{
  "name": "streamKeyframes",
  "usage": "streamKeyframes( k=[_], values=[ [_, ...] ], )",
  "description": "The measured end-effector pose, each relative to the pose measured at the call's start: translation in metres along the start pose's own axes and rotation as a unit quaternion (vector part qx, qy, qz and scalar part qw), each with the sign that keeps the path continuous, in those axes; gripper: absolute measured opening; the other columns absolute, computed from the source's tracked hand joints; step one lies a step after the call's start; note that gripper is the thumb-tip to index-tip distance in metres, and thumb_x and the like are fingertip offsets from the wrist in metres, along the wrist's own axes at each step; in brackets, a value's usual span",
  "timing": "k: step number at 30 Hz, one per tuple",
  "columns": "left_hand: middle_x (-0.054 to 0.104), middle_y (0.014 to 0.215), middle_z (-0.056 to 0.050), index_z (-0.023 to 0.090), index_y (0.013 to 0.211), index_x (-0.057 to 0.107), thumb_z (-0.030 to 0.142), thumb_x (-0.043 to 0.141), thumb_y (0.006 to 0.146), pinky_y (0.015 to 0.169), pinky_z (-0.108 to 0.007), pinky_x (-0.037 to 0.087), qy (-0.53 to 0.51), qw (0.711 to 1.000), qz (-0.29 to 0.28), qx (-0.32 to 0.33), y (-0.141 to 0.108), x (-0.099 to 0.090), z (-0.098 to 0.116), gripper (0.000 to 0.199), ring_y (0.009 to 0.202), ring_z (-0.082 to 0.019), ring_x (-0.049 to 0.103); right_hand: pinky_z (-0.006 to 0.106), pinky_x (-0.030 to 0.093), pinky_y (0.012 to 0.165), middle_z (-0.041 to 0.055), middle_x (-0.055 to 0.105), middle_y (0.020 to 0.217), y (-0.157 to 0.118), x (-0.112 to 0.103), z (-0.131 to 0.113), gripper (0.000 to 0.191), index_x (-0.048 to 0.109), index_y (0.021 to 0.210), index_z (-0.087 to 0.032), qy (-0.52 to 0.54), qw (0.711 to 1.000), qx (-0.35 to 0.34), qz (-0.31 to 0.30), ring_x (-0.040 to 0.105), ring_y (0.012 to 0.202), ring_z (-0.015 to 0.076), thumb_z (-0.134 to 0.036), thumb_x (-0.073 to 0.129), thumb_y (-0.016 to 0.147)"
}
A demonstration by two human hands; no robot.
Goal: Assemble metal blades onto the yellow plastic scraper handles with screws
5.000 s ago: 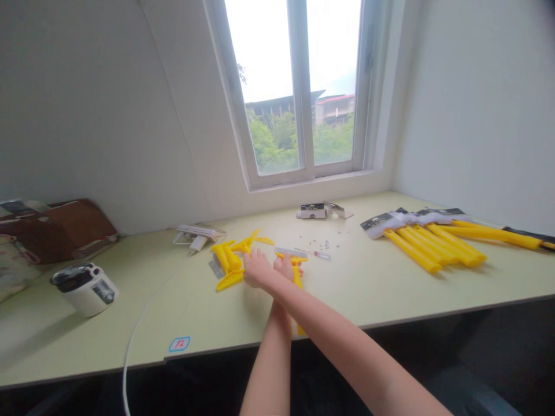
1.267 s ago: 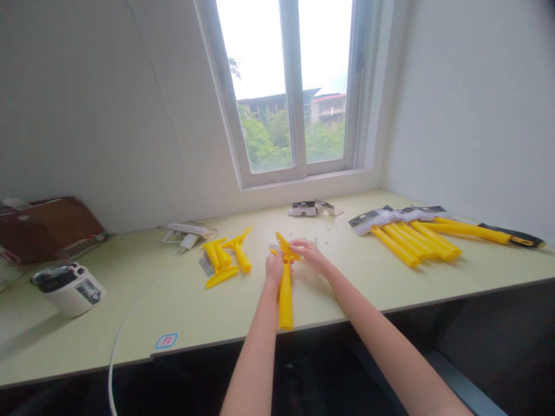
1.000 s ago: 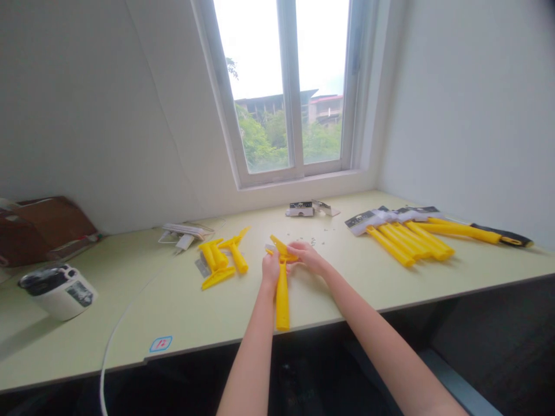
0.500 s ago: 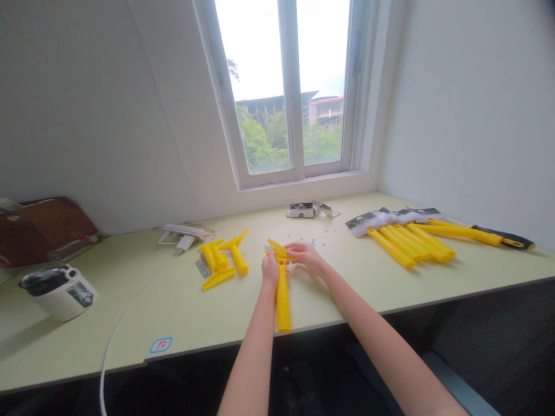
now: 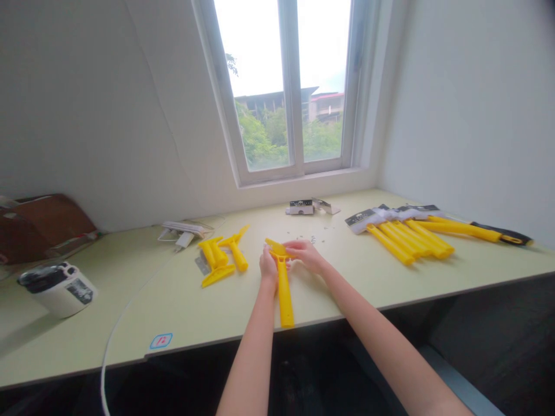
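Between my hands is a yellow plastic scraper [image 5: 285, 294], its round handle pointing toward me and its wide head away. My left hand [image 5: 268, 266] is closed on the left side of the head. From the right, my right hand [image 5: 306, 254] pinches the head's other side; some of its fingertips are hidden behind the plastic. Left of my hands lie several yellow scraper parts [image 5: 218, 274], handles and heads, with a grey flat piece [image 5: 202, 264] beside them. Small metal bits [image 5: 313, 239], too tiny to name, are scattered beyond my right hand.
Several packaged yellow-handled scrapers [image 5: 403, 242] lie at right, near a black-and-yellow tool [image 5: 498, 232]. Small printed card packs [image 5: 301, 207] sit below the window. At left are a white mug [image 5: 65, 292], a power strip [image 5: 184, 231] and a white cable [image 5: 113, 335]. The table's front edge [image 5: 199, 344] is close.
The scraper's handle end has swung slightly to the right. Both hands keep hold of its head, and the camera view has shifted a little.
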State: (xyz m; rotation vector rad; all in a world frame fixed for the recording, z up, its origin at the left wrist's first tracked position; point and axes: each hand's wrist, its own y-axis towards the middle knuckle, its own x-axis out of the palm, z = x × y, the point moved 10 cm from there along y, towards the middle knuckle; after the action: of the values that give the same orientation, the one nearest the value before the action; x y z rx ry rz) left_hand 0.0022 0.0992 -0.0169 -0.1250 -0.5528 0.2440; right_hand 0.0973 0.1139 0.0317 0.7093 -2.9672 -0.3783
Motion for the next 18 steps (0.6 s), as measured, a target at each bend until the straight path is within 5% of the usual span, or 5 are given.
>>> streamKeyframes(
  k=[10,18],
  values=[
    [0.062,0.057,-0.006,0.014,0.071,0.053,0.033,0.041,0.073,0.05,-0.032,0.049,0.018,0.996,0.059,0.066,0.002,-0.015,0.011,0.022,0.048,-0.02,0.061,0.029,0.045,0.063,0.0067,0.067,0.075,-0.002,0.004,-0.008,0.029,0.069,0.085,-0.012,-0.033,0.999,-0.008,-0.012,0.058,0.064,0.0157,-0.032,0.058,0.066],
    [0.062,0.053,-0.006,0.015,0.067,0.054,0.028,0.044,0.07,0.055,-0.032,0.05,0.041,0.99,0.116,0.073,0.001,-0.033,0.02,0.017,0.05,-0.019,0.062,0.025,0.042,0.057,0.0063,0.068,0.076,0.002,-0.013,0.0,0.023,0.071,0.079,-0.014,-0.073,0.996,-0.001,0.041,0.056,0.064,0.0148,-0.027,0.06,0.062]
  ],
)
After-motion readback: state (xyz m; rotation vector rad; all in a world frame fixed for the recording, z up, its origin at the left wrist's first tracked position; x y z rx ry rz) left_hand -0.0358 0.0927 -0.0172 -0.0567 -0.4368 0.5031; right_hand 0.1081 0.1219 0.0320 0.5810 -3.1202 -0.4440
